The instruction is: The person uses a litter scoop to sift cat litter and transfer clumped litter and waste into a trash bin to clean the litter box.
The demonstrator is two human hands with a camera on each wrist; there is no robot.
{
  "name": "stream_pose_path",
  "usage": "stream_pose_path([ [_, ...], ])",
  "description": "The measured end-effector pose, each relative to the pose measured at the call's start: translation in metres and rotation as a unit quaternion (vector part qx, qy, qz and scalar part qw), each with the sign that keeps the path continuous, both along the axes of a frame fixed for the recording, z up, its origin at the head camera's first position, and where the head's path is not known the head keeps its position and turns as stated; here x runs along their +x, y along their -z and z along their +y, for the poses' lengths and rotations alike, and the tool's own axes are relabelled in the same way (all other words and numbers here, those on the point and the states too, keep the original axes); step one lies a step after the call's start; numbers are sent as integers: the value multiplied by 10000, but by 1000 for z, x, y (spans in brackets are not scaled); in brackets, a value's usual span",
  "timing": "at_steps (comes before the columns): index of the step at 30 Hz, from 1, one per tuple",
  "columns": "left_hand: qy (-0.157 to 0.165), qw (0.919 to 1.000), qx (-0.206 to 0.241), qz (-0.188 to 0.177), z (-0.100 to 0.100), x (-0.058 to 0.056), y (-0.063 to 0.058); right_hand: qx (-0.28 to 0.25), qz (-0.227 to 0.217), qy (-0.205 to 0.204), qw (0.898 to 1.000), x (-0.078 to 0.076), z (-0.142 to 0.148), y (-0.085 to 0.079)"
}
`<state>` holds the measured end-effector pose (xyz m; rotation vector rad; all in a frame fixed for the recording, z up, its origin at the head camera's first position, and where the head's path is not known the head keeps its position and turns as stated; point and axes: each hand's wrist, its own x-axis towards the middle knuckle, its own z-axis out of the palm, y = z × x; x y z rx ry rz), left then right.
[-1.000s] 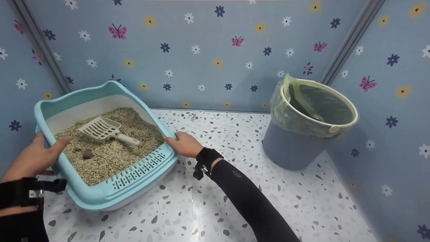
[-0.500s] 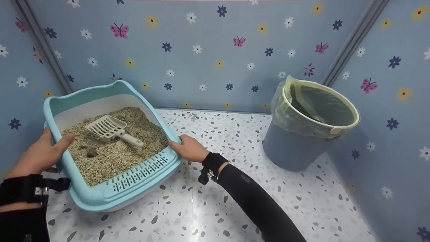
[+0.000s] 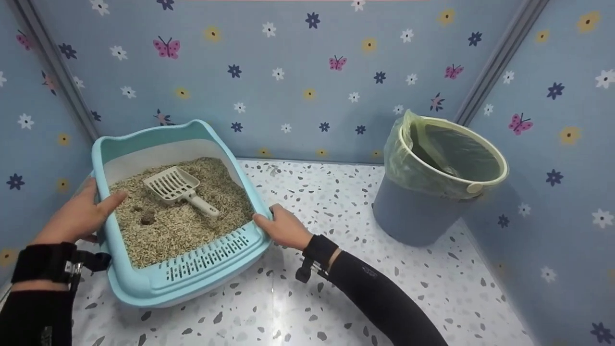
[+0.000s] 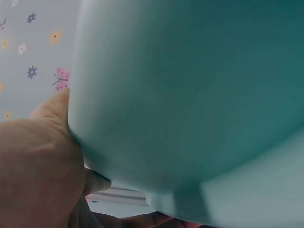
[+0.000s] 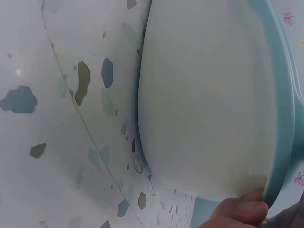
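A light-blue-rimmed litter box (image 3: 144, 284) stands at the left of the head view, filled with grainy tan litter (image 3: 168, 242). On the litter lies a beige slotted litter scoop (image 3: 188, 194), its handle pointing to the front right. Beside it sits a small dark clump (image 3: 148, 218). My left hand (image 3: 79, 214) grips the left rim, thumb over the top; in the left wrist view its fingers (image 4: 137, 221) reach under the box's side. My right hand (image 3: 287, 229) holds the right front corner, thumb on top, with fingertips (image 5: 251, 211) against the outer wall below the rim.
A grey-blue bin (image 3: 413, 216) with a cream rim and a pale green bag liner (image 3: 403, 166) stands at the right. Flowered blue wall panels (image 3: 288, 53) enclose the back and both sides. The floor (image 3: 312, 192) is white with grey specks.
The litter box has slid to the right, with both hands keeping hold of its rim. Scoop and clump moved along with it. The bin stays in place.
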<state>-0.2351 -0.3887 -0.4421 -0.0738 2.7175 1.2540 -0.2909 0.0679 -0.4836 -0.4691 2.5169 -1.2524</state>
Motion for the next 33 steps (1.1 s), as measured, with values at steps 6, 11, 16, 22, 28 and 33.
stream_pose_path([
  [6, 179, 9998, -101, 27, 18, -9, 0, -80, 102, 254, 9996, 9, 16, 4],
  [11, 276, 9994, -185, 121, 29, -12, -4, -124, 122, 398, 9991, 17, 24, 3],
  [16, 478, 9985, -227, 130, 36, -17, -10, 142, 70, 370, 9992, 18, 32, -2],
  [22, 500, 9983, -280, 144, 36, -19, -15, 709, 135, 196, 9972, -8, 30, -16],
  [28, 487, 9986, -179, 123, 34, -18, -12, 753, 302, 171, 9966, -45, 13, -20],
  [33, 413, 9991, -98, 76, 34, -18, -7, 528, 264, 54, 9982, -56, 7, -15],
])
